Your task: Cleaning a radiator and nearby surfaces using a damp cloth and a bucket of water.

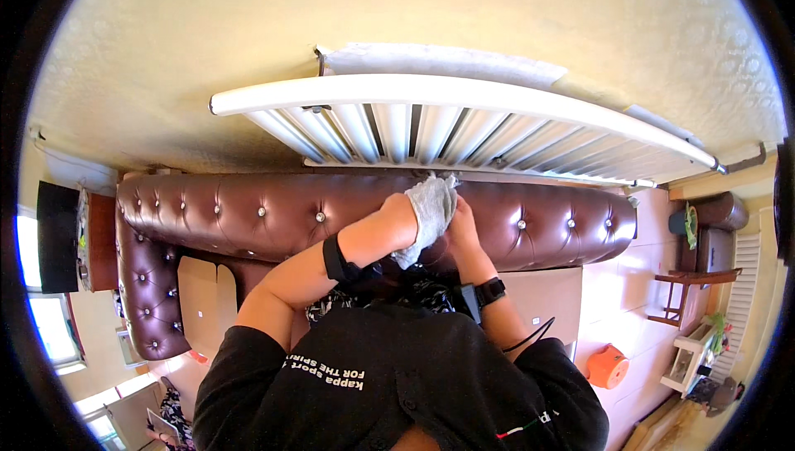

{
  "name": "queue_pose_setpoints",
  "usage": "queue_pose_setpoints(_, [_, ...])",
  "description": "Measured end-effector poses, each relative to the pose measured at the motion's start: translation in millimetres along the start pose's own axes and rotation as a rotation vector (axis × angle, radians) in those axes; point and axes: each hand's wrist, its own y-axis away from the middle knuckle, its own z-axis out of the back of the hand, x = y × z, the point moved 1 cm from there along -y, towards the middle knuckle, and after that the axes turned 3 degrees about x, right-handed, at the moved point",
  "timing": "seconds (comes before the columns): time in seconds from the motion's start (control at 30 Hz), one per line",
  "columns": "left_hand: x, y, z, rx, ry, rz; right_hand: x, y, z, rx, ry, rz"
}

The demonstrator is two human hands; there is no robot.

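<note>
A grey cloth (pixel 431 212) covers my left hand (pixel 402 215) from the wrist forward, so its fingers are hidden. My right hand (pixel 461 221) pinches the right edge of that cloth near its top. Both hands are above the tufted back of a brown leather sofa (pixel 372 193), between its button studs. One lower corner of the cloth hangs toward my body. Just beyond the sofa back stands a white radiator (pixel 397 94) with vertical columns.
Tan seat pads (pixel 553 302) lie on the sofa. Right of it, an orange plastic stool (pixel 607 366) stands on the tiled floor (pixel 621 289), with a wooden chair (pixel 683 289) farther off. Another person (pixel 174 414) is at lower left. A dark screen (pixel 57 236) stands left.
</note>
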Motion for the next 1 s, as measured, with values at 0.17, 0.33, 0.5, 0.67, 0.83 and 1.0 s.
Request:
queue_pose_setpoints(0.17, [11.0, 0.1, 27.7, 0.306, 0.188, 0.102, 17.9, 11.7, -9.7, -0.268, -0.036, 0.059])
queue_pose_setpoints(0.33, [-7.3, -22.0, 45.0, 0.581, 0.012, 0.359, -13.3, 5.5, -11.9, 0.272, -0.386, -0.358])
queue_pose_setpoints(0.5, [-32.8, -19.9, -4.8, 0.199, -0.533, 0.331, -11.9, -6.8, -17.4, 0.276, -0.417, -0.345])
queue_pose_setpoints(0.67, [-35.7, -3.6, -12.2, -0.131, -0.501, 0.245, -3.9, -17.0, -12.4, 0.235, -0.378, -0.28])
queue_pose_setpoints(0.83, [-38.6, 3.9, -1.3, -0.318, -0.282, -0.077, -1.6, -25.6, -10.0, 0.203, -0.313, -0.244])
queue_pose_setpoints(1.0, [-16.8, 25.8, -0.9, -0.596, -0.002, -0.449, 19.8, -34.7, 1.0, 0.057, -0.195, -0.122])
